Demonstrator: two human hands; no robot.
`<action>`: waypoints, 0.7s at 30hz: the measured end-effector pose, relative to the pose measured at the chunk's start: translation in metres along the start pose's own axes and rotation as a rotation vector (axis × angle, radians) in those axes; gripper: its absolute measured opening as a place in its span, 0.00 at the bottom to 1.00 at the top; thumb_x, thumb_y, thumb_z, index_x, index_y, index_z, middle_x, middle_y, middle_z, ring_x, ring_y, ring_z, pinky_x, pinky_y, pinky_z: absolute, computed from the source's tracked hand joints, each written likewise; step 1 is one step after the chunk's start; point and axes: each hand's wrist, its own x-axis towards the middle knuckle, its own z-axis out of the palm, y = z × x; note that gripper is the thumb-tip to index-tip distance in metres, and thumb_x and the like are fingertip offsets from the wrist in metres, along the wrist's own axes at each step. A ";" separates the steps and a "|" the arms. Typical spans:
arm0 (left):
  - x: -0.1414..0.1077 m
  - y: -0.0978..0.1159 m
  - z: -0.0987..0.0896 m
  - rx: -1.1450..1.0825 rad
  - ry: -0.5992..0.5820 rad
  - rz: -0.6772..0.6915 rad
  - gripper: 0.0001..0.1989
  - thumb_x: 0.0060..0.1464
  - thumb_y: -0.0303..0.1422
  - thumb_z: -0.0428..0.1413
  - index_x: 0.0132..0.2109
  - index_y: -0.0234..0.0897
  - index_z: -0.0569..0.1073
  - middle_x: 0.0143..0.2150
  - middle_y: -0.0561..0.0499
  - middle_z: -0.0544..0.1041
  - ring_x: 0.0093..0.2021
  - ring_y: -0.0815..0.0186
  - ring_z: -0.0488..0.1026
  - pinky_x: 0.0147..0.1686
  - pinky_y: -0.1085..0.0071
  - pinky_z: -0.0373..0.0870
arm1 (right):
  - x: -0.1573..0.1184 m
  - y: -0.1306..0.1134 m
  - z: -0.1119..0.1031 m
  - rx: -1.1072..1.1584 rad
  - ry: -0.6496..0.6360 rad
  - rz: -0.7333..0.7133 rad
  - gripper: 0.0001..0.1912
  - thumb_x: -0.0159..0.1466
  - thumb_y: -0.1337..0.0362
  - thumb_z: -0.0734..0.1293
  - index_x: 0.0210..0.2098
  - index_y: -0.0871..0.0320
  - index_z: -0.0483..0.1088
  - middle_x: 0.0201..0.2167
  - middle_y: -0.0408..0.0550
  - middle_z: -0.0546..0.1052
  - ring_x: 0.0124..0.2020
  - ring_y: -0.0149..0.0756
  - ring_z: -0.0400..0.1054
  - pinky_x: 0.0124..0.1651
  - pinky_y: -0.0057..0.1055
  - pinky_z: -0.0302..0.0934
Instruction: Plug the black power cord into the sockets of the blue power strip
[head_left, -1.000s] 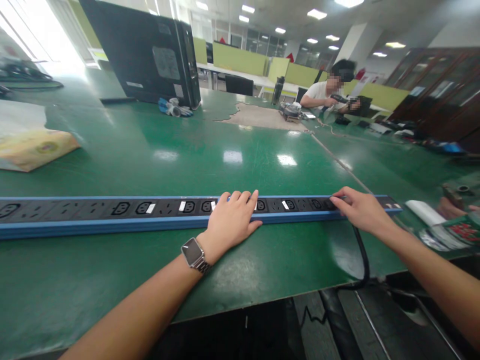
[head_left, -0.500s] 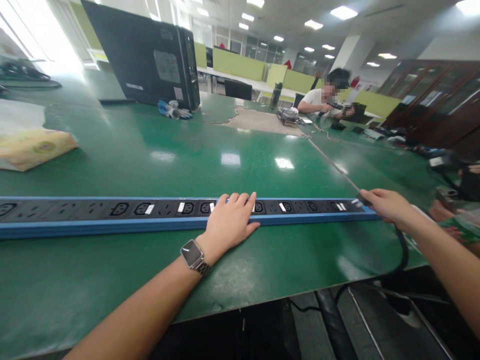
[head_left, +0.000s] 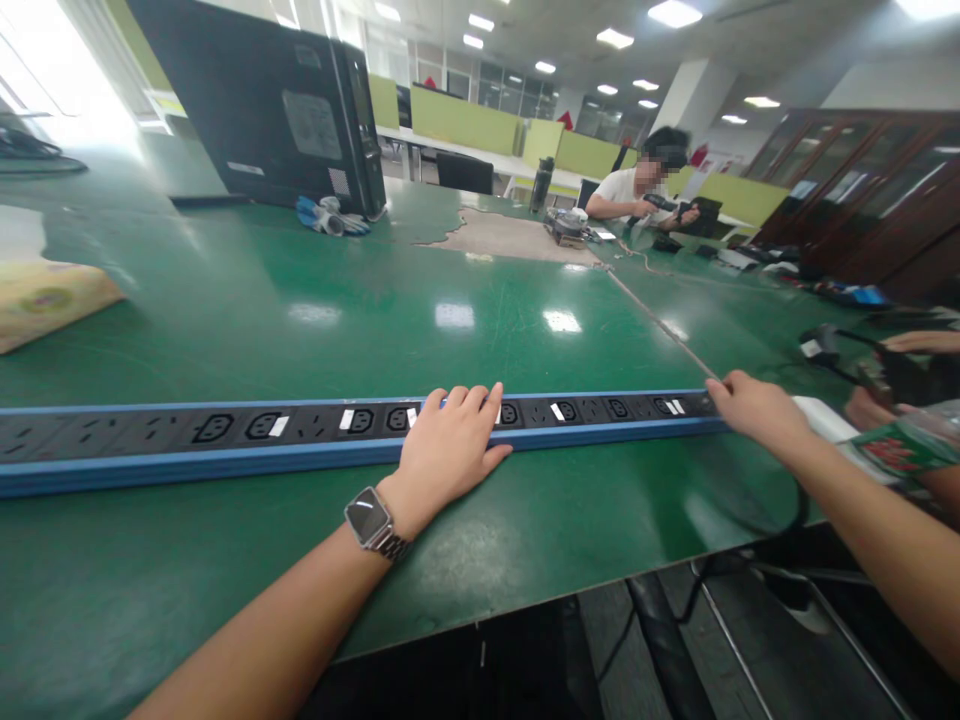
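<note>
A long blue power strip (head_left: 255, 459) with black socket faces and small white stickers lies across the table. My left hand (head_left: 454, 435), with a watch (head_left: 369, 517) on its wrist, grips the strip across its middle. Its fingers reach over the far edge and the thumb rests along the near side. At the strip's right end, my right hand (head_left: 757, 408) is closed around a power plug. The plug is hidden behind my fingers, so whether it sits in a socket cannot be seen. Its black cable (head_left: 801, 505) loops down below that hand.
On the green table (head_left: 360, 350) stand a black computer case (head_left: 277, 110), gloves (head_left: 330, 216) and a tissue pack (head_left: 52, 295). Another person's hands (head_left: 877, 410) are at the right, near a green-labelled bottle (head_left: 900, 440). A second person (head_left: 637, 190) sits at the far side.
My right hand has brought the plug down and left against the strip's right end; its prongs, visible before, are now hidden. My left hand stays on the strip. The view has shifted slightly.
</note>
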 end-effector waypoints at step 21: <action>-0.001 0.001 0.000 0.007 0.009 0.002 0.34 0.58 0.47 0.53 0.66 0.34 0.58 0.56 0.42 0.70 0.53 0.52 0.66 0.53 0.56 0.59 | 0.003 -0.011 -0.048 -0.133 -0.009 0.063 0.26 0.65 0.46 0.53 0.30 0.60 0.69 0.36 0.66 0.76 0.36 0.48 0.70 0.35 0.38 0.54</action>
